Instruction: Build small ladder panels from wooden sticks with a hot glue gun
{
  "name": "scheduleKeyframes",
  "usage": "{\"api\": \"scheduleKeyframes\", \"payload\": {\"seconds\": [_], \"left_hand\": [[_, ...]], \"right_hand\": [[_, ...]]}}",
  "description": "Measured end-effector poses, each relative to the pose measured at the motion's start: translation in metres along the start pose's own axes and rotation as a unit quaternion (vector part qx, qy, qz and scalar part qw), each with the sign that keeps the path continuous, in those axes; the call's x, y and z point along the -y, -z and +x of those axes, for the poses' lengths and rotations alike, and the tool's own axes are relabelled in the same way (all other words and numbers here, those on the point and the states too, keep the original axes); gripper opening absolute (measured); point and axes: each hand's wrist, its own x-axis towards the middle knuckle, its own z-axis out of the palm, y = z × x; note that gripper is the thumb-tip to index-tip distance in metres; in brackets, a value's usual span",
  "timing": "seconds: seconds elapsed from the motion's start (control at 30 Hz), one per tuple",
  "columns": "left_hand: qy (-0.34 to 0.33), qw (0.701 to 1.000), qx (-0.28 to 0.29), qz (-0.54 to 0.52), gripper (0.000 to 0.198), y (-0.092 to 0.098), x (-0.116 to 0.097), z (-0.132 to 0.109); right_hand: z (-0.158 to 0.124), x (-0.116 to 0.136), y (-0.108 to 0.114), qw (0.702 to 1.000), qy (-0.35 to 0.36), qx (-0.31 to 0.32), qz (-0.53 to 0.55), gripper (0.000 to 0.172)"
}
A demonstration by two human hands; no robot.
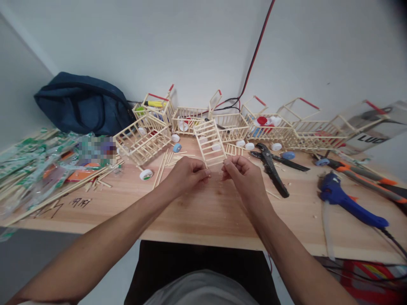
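Note:
A small ladder-like frame of thin wooden sticks (211, 146) tilts up from the middle of the table, its near edge between my hands. My left hand (190, 174) is closed in a pinch at the frame's near left corner. At the near right corner, the thumb and fingers of my right hand (241, 176) are pinched together. The exact contact of the fingertips is partly hidden. Just behind stand small stick-built carts with red handles, among them a cart (231, 127). To the left, another stick cart (144, 142) lies tipped beside a white cap wheel (146, 174).
Black pliers (271, 169) lie right of my hands, with a blue glue gun (352, 201) and orange-grey handled tools (372, 178) farther right. Loose sticks and plastic wrappers (34, 156) cover the left side. A blue bag (84, 103) rests against the wall.

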Motion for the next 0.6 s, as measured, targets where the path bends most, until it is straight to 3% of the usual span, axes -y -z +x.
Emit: {"api": "scheduleKeyframes", "payload": {"seconds": [0.6], "left_hand": [[-0.008,1.0,-0.004,-0.004,0.025,-0.0004,0.0024,0.0004]], "right_hand": [[0.0002,0.0005,0.0004,1.0,0.0,-0.004,-0.001,0.024]]}}
